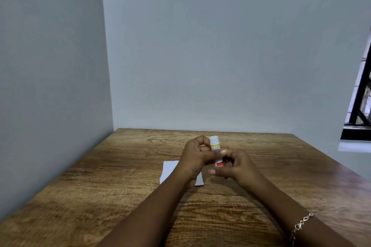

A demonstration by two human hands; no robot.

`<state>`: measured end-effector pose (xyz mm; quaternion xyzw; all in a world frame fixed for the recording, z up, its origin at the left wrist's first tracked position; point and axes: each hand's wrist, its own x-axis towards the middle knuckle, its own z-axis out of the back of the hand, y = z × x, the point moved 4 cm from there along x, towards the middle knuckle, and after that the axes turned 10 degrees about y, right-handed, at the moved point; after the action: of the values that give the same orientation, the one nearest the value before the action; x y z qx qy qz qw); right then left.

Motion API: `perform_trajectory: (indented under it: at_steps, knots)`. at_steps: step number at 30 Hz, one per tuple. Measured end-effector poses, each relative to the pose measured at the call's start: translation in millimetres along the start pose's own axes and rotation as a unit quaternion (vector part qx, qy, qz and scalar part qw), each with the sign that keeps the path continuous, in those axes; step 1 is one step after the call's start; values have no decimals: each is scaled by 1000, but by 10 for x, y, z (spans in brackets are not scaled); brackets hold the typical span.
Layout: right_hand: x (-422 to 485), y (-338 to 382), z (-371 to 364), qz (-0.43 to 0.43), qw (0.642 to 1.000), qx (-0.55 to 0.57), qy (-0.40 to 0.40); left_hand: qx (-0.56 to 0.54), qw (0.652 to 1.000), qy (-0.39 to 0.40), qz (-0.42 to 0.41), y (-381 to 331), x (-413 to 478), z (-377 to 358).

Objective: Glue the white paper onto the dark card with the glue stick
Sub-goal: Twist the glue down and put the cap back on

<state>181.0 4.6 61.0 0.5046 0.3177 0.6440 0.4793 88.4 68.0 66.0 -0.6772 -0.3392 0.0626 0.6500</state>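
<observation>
- Brown wood-grain worktop (124, 196), bearing a white paper sheet (170, 168) under the left wrist; no dark card seen.
- Left hand (195, 156), right hand (237, 166): both grips closed on the stick.
- White-capped glue stick (215, 147), upright, cap up, above the paper.

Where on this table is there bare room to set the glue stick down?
Bare wood runs along the left wall side of the table, left of the white paper, and across the right side beyond the right hand. It is crowded mid-table, where the left hand and right hand hold the glue stick above the paper.
</observation>
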Motion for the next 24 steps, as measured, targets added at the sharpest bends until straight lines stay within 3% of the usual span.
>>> perform_trajectory:
  at_steps: [7, 16, 21, 24]
  knots:
    - [-12, 27, -68, 12, 990, -120, -76, -15, 999, -33, -7, 5, -18, -34]
    - [-21, -29, -91, 0, 947, -272, -173, 8, 998, -64, -11, 12, -21, -46]
    - [-25, -31, -86, -6, 941, -300, -156, 7, 997, -76, -15, 12, -12, -38]
    - [-14, 22, -52, -20, 939, -329, -100, -12, 996, -79, -33, -11, -7, 5]
